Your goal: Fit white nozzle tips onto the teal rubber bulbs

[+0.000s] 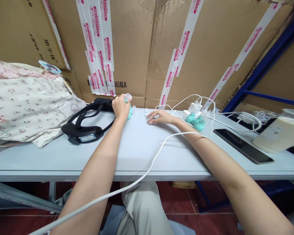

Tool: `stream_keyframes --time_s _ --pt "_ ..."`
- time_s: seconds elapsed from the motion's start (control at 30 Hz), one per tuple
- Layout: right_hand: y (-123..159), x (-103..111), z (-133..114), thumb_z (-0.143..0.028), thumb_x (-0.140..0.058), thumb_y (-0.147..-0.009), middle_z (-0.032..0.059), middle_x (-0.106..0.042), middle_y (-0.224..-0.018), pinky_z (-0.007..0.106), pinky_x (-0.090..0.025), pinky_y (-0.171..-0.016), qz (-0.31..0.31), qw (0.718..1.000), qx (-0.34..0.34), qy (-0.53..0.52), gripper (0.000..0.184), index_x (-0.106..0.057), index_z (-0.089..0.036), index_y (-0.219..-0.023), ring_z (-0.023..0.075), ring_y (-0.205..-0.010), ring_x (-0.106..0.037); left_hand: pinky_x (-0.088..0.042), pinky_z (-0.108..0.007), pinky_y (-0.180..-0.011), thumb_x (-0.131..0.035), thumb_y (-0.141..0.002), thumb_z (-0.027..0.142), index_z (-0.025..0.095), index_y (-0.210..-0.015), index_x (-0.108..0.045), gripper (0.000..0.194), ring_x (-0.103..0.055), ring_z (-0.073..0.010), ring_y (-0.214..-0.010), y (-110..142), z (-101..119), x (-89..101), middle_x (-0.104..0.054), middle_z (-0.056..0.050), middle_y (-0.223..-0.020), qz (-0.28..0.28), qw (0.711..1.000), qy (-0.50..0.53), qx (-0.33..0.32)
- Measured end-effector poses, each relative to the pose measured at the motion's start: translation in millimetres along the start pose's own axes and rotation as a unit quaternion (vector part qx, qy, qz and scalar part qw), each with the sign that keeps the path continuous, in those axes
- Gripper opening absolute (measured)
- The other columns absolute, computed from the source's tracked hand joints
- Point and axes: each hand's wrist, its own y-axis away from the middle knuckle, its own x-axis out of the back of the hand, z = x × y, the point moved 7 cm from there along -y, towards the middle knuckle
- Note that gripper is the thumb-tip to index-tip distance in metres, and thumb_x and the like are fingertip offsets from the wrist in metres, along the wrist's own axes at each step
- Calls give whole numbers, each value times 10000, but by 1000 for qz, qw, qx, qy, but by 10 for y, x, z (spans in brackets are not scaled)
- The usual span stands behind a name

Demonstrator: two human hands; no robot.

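My left hand is closed around a small teal device with a clear cap at the far side of the white table. My right hand lies flat on the table with its fingers stretched out toward a small white piece and a small clear cap. Two more teal devices stand to the right of that hand, plugged into white cables.
A black headband strap lies left of my left hand, beside a floral cloth bag. A dark tablet and a cream-coloured bottle sit at the right. A white cable crosses my right forearm. Taped cardboard forms the back wall.
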Motion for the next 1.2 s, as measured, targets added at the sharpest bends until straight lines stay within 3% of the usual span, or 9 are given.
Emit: stream_keyframes --time_s 0.13,0.27,0.57,0.73,0.87,1.0,1.2 --pt "57 172 129 -462 -704 -697 57 -688 -1035 292 -409 -884 75 992 -62 83 350 -735 -214 -943 196 -977 -602 -400 -356 -845 -456 -863 369 195 -990 -619 270 -582 -264 -971 2 10 -6 -667 -117 -977 -3 1000 -4 -4" --pt "87 140 264 -399 -722 -705 16 -704 -977 255 -400 -807 59 975 -121 175 252 -738 -249 -906 177 -904 -612 -398 -360 -846 -460 -859 367 194 -992 -624 273 -582 -267 -973 10 19 -8 -665 -119 -978 -4 1000 -3 -12" --pt "45 62 366 -300 -697 -731 31 -718 -876 234 -414 -738 87 976 -121 159 126 -731 -200 -799 155 -820 -624 -401 -353 -830 -479 -855 381 198 -994 -629 274 -590 -265 -949 8 15 -14 -666 -116 -957 3 1000 -10 -17" --pt "38 349 425 -263 -664 -743 39 -712 -724 219 -458 -671 163 970 -158 81 150 -722 -141 -808 135 -657 -650 -399 -346 -827 -488 -852 380 198 -989 -628 267 -590 -264 -949 6 11 -17 -664 -117 -971 1 1000 -16 -10" --pt "-100 587 369 -241 -647 -764 54 -726 -781 227 -463 -695 221 940 -192 176 147 -730 -151 -845 151 -719 -664 -402 -342 -812 -489 -852 384 202 -986 -632 267 -596 -265 -937 7 3 -14 -666 -119 -967 1 1000 -22 -15" --pt "-344 597 274 -224 -630 -775 42 -734 -899 237 -454 -719 185 915 -202 295 150 -739 -208 -878 174 -857 -652 -401 -341 -816 -484 -856 378 200 -994 -627 267 -598 -261 -939 6 3 -12 -667 -123 -963 -5 1000 -28 -13" --pt "-528 443 241 -281 -643 -768 4 -734 -925 228 -444 -707 103 920 -206 318 169 -742 -260 -903 169 -867 -645 -403 -328 -811 -475 -867 389 202 -974 -625 263 -601 -250 -933 6 51 -3 -670 -111 -955 -6 999 -32 -29"
